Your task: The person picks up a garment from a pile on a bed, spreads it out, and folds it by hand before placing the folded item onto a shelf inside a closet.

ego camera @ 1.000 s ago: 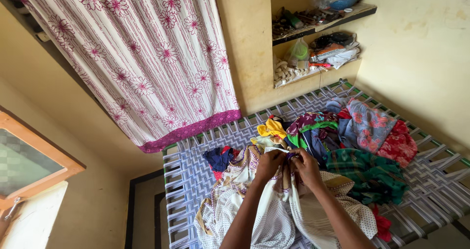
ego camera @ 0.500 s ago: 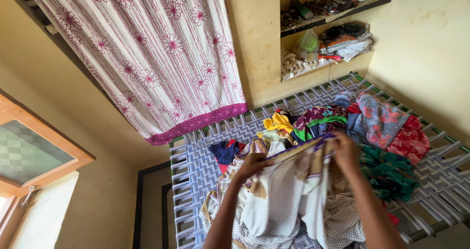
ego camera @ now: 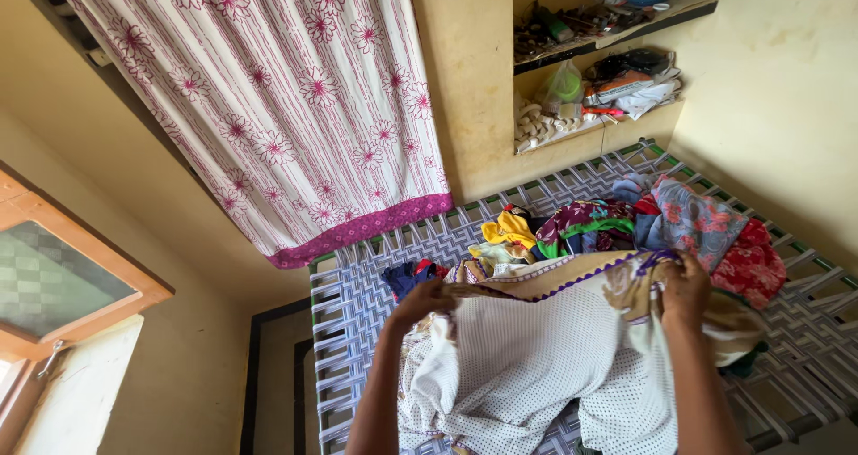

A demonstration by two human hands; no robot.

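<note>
Nearest: left hand (ego camera: 427,299) and right hand (ego camera: 683,287), each grip closed on the upper edge of a white dotted cloth (ego camera: 545,357), held stretched between them above the woven cot (ego camera: 349,330); purple-trimmed beige border (ego camera: 554,281) running along the held edge; lower folds of the cloth bunched and resting on the cot webbing near the bottom of view

Risks, as judged: slip of the edge from either pinch, caused by the weight of the hanging folds; snagging of the trailing fabric in the open gaps of the webbing; dragging of neighbouring garments, caused by the cloth lying over part of the pile

Just beyond the held edge: yellow garment (ego camera: 508,230), dark blue and red garment (ego camera: 409,276) to the left, green and maroon clothing (ego camera: 581,223), blue floral garment (ego camera: 697,223) and red garment (ego camera: 749,256) to the right; a dark green piece (ego camera: 744,359) partly hidden under the cloth at the right. Pile touching the far side of the cloth, limiting room for spreading in that direction

Farther: floral pink and white curtain (ego camera: 268,106) hanging to the cot's far left corner; wall shelves (ego camera: 608,44) crowded with small items, too small to identify; framed window (ego camera: 54,276) at the left edge
</note>
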